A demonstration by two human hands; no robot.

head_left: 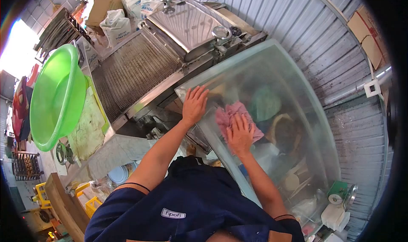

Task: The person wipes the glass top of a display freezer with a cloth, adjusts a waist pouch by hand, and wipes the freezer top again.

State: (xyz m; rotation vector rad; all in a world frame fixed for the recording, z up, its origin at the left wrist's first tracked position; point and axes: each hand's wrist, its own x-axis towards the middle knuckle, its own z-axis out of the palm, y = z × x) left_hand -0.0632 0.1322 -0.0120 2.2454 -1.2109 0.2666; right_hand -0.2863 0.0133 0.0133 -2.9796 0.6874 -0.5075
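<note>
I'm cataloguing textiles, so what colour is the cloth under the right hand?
The cloth is pink; it shows best in the head view.

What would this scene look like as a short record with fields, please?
Left hand: laid at the edge of the clear top, fingers extended
Right hand: spread over the pink cloth
Cloth: rumpled, on the clear top
Under the top: several items, too hazy to name surely
Picture's left: green basin, metal mesh belt
Background: corrugated wall
</note>
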